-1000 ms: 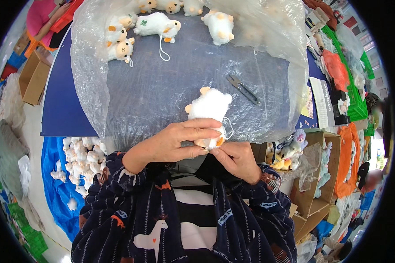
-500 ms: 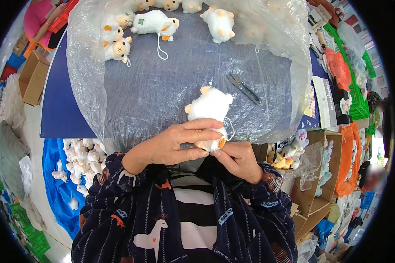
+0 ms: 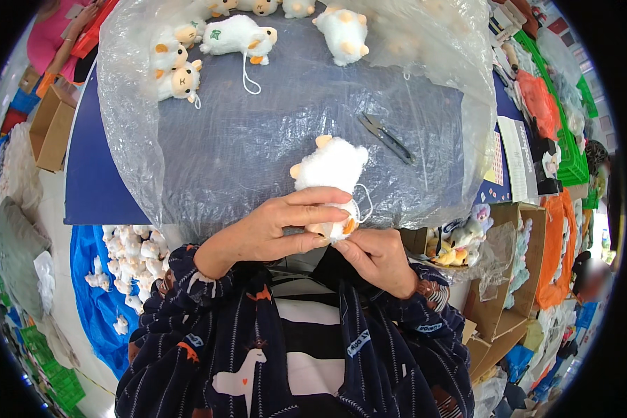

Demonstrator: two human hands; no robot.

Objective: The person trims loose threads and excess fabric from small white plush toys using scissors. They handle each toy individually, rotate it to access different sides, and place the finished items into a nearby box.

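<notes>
A small white plush sheep (image 3: 331,164) with pale orange feet is held near the table's front edge, its head end toward me. My left hand (image 3: 268,226) wraps round its head end, fingers across the top and thumb below. With thumb and forefinger closed, my right hand (image 3: 378,256) pinches the plush at the head, by an orange ear; the fingertips hide what exactly is pinched. A white cord loop (image 3: 366,203) sticks out beside the ear. Beyond the plush, to the right, dark thread snips (image 3: 387,138) lie on the plastic sheet.
Clear plastic sheeting (image 3: 258,150) covers the blue table (image 3: 90,177). Several plush sheep (image 3: 233,36) lie at its far side. More plush fill a blue bag (image 3: 94,306) at lower left. Cardboard boxes (image 3: 498,306) stand at right. A person in pink (image 3: 52,35) is at far left.
The view has shifted slightly, so the far plush appear a little further left. Both hands keep their hold on the plush, with hardly any visible movement.
</notes>
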